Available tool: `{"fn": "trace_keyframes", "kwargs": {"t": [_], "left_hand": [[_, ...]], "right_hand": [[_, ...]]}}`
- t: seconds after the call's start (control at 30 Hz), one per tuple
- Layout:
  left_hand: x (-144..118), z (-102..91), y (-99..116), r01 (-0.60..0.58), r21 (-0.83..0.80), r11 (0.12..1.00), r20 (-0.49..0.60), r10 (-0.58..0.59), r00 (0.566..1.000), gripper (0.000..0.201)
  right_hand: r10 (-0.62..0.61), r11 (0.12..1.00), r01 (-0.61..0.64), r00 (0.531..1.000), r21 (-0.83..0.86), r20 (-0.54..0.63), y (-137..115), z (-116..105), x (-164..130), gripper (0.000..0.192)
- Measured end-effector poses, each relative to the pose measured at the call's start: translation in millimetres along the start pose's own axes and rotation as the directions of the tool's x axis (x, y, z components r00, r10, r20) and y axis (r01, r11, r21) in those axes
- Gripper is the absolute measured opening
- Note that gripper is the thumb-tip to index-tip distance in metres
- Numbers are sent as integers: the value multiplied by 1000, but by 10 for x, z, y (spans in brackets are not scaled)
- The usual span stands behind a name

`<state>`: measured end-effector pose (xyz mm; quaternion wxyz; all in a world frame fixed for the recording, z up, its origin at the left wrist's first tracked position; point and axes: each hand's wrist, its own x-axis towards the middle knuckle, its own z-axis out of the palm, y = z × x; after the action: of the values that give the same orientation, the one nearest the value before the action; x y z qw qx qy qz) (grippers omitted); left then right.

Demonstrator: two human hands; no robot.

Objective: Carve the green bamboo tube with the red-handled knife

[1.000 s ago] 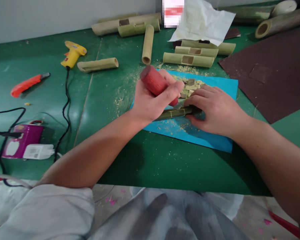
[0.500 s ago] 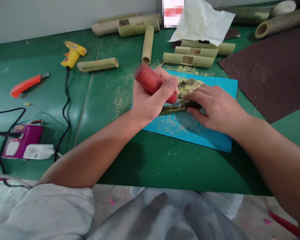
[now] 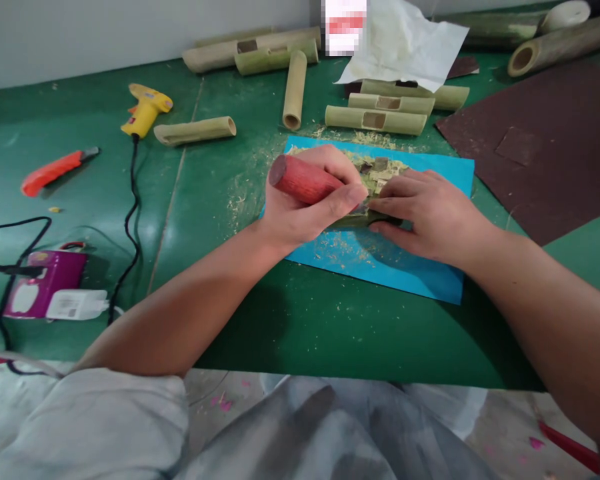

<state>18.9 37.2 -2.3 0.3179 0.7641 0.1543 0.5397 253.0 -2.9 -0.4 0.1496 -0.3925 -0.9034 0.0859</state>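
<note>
Left hand (image 3: 305, 207): my grip is clenching the red-handled tool (image 3: 305, 180), now lowering flatter onto the bamboo piece (image 3: 353, 219); right hand (image 3: 425, 210) is pinning it to the blue mat (image 3: 430, 280).

A green work surface (image 3: 290, 333) fills most of the frame, its covering smooth and faintly shiny, with a thin seam line running from the upper middle down toward the lower left. Pale sawdust and fine shavings dot it around the centre. Along the top edge, from the upper left to the middle, a plain light-grey wall (image 3: 130, 33) meets the back of the table. At the right side a large sheet of dark brown sandpaper (image 3: 545, 140) lies flat on the green. Along the bottom of the frame, past the table's near edge, a pale floor (image 3: 505, 420) with small pink flecks shows. The light is even and soft, with only faint shadows.
</note>
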Motion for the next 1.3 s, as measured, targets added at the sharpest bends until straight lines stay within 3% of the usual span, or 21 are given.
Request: {"fn": "trace_keyframes", "kwargs": {"t": [0.1,0.43,0.67,0.8,0.97,1.13,1.3], "left_hand": [[6,-13,-17,-34,-23,999,24,34,999,31],[-15,-44,-15,61,19,998,63,-62,996,37],[40,-111,-24,154,-20,988,244,-145,959,24],[18,-83,59,127,49,991,324,-136,936,20],[-7,-54,30,87,87,992,306,-110,946,20],[-1,-47,-19,-3,54,999,292,-13,956,21],[-55,-60,-19,79,83,993,188,-94,978,34]], "right_hand": [[-28,1000,28,1000,-6,-1,18,-4,-1,27],[-66,998,66,998,-2,-1,33,-7,-4,28],[-55,997,55,998,51,0,30,5,13,27],[-63,994,62,998,87,-1,29,10,30,29],[-69,990,69,998,122,-3,39,4,31,29],[-72,986,71,997,153,1,78,23,30,29],[-87,980,87,996,180,-9,103,48,33,32]]}}
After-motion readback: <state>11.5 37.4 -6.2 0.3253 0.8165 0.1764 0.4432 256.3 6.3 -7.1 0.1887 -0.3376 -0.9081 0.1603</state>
